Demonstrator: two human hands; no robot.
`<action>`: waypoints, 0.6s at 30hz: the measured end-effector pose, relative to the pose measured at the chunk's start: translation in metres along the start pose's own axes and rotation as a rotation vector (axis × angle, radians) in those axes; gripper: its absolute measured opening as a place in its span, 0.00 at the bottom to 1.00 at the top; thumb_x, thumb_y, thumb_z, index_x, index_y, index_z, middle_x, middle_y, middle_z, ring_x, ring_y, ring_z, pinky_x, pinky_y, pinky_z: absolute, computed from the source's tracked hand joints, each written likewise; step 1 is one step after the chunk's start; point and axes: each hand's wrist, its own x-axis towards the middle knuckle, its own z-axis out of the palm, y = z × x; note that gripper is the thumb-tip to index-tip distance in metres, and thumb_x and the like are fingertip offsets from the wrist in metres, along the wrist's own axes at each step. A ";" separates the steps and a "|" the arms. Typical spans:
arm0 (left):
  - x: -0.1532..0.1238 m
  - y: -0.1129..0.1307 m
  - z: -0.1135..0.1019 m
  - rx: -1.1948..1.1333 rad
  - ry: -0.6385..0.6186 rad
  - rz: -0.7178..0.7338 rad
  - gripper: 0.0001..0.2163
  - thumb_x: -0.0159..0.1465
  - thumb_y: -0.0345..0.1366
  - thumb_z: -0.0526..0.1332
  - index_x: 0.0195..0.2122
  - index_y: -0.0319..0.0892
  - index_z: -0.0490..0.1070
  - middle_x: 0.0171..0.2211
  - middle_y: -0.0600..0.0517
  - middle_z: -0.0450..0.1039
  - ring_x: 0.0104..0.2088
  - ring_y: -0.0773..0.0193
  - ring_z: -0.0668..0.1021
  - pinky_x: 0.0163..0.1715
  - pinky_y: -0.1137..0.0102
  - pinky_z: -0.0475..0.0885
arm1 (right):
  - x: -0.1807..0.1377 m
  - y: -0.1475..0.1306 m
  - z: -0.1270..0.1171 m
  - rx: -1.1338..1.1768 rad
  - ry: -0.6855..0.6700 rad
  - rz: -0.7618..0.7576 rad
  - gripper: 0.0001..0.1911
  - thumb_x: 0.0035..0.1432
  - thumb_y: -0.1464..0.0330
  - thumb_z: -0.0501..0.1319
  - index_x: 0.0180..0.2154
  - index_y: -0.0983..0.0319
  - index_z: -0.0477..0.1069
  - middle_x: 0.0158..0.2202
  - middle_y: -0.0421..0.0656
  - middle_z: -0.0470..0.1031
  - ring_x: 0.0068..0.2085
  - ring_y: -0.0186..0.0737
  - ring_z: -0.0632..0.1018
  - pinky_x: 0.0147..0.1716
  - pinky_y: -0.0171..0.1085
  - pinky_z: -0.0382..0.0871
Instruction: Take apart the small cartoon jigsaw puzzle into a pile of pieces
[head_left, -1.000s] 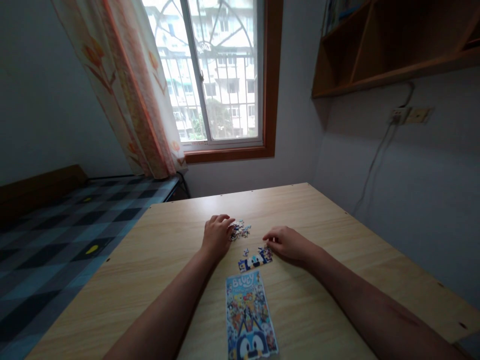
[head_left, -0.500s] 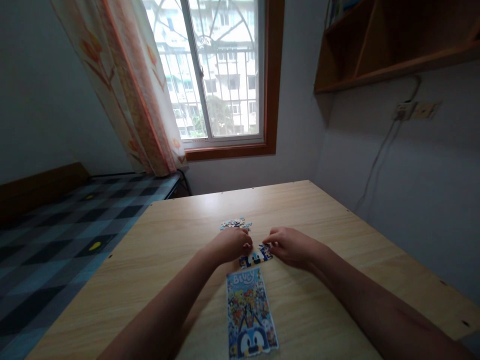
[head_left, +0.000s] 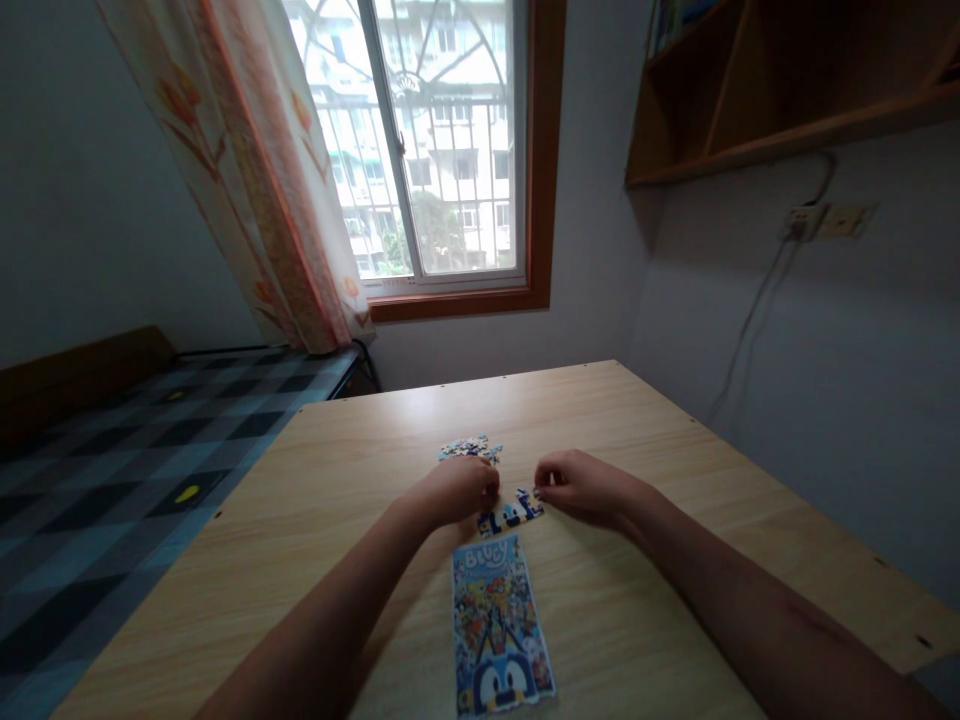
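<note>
A partly joined jigsaw puzzle [head_left: 511, 514], with dark blue and white pieces, lies on the wooden table between my hands. My left hand [head_left: 469, 488] is closed at its upper left, fingers curled together; whatever they may hold is hidden. At the puzzle's right end, my right hand [head_left: 574, 484] has its fingers bent into a pinch, the tips at the edge pieces. I cannot make out what is in that pinch. Just beyond my left hand sits a pile of loose puzzle pieces [head_left: 469, 446]. Nearer to me lies a picture sheet [head_left: 501, 625] lettered "Bluey", with a blue cartoon dog at its bottom.
The light wooden table [head_left: 360, 440] reaches toward the wall under a window [head_left: 450, 150]. To the left is a bed with a checked cover [head_left: 247, 420]. A wooden shelf [head_left: 697, 150] and a socket with a cable [head_left: 802, 222] are on the right wall.
The fingers of my right hand have drawn in from over the puzzle's upper right to its right edge and curled more. My left hand has barely moved.
</note>
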 end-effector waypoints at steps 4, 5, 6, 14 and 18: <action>-0.001 0.002 -0.002 -0.003 0.000 -0.069 0.06 0.54 0.28 0.64 0.29 0.46 0.76 0.32 0.53 0.78 0.33 0.61 0.77 0.31 0.72 0.68 | 0.004 0.012 -0.005 0.173 -0.006 0.078 0.10 0.55 0.65 0.63 0.36 0.64 0.79 0.33 0.42 0.80 0.34 0.36 0.77 0.33 0.31 0.66; -0.001 0.003 -0.003 -0.007 -0.005 -0.094 0.06 0.54 0.28 0.64 0.30 0.46 0.76 0.32 0.53 0.78 0.33 0.61 0.77 0.31 0.72 0.68 | 0.006 0.014 -0.006 0.205 0.002 0.094 0.11 0.54 0.65 0.62 0.36 0.64 0.79 0.33 0.43 0.80 0.34 0.37 0.77 0.34 0.32 0.67; 0.000 0.004 -0.004 -0.015 -0.012 -0.115 0.06 0.54 0.28 0.64 0.31 0.46 0.76 0.32 0.53 0.79 0.33 0.62 0.77 0.32 0.72 0.68 | 0.006 0.017 -0.007 0.226 0.012 0.106 0.12 0.54 0.65 0.62 0.37 0.65 0.80 0.34 0.43 0.81 0.35 0.38 0.78 0.35 0.32 0.67; 0.008 0.007 0.009 -0.202 0.064 -0.096 0.12 0.60 0.31 0.60 0.44 0.48 0.79 0.34 0.54 0.79 0.34 0.64 0.78 0.36 0.72 0.69 | 0.007 0.019 0.001 0.188 -0.008 0.071 0.14 0.56 0.67 0.60 0.41 0.62 0.81 0.37 0.43 0.82 0.37 0.39 0.79 0.37 0.32 0.68; 0.007 0.004 0.020 -0.214 0.089 0.031 0.14 0.63 0.31 0.59 0.45 0.53 0.80 0.39 0.54 0.78 0.35 0.65 0.78 0.38 0.73 0.69 | 0.004 0.017 0.004 0.118 -0.016 0.013 0.17 0.58 0.69 0.57 0.45 0.59 0.80 0.39 0.42 0.82 0.38 0.38 0.79 0.37 0.32 0.68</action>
